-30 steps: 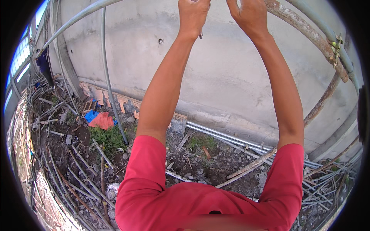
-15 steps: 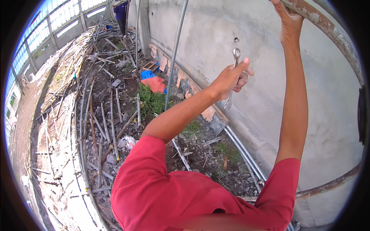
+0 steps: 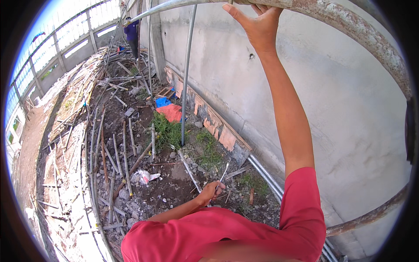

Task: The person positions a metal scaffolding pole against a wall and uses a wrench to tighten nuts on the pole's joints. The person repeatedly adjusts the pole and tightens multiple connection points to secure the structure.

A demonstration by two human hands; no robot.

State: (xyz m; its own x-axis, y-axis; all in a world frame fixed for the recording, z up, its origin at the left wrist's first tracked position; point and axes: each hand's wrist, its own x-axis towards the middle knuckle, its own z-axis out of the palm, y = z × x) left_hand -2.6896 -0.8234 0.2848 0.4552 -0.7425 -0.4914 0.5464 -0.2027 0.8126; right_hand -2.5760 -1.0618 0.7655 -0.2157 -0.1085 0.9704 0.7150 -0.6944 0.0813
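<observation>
Low in front of my body, my left hand (image 3: 211, 192) is closed around a silver wrench (image 3: 224, 174). The wrench's upper end sticks out above my fingers; its lower part is mostly hidden by the hand. My right arm is raised, and my right hand (image 3: 263, 27) holds a rusty metal pipe (image 3: 314, 11) overhead from below. Its thumb points out to the left, and the other fingers are partly hidden at the pipe. A thinner grey pipe (image 3: 168, 8) runs leftward at the top, close to that hand.
An upright metal pole (image 3: 187, 83) stands ahead, left of a grey concrete wall (image 3: 331, 100). Long pipes (image 3: 267, 177) lie along the wall's foot. Bamboo poles (image 3: 126, 157), rubble and grass (image 3: 166, 131) cover the ground. Another person (image 3: 132, 35) stands far back. A curved rusty pipe (image 3: 371, 212) is at lower right.
My left hand has dropped with the wrench from in front of the wall to low near my body. The right hand now appears further left along the overhead pipe, and the view has shifted.
</observation>
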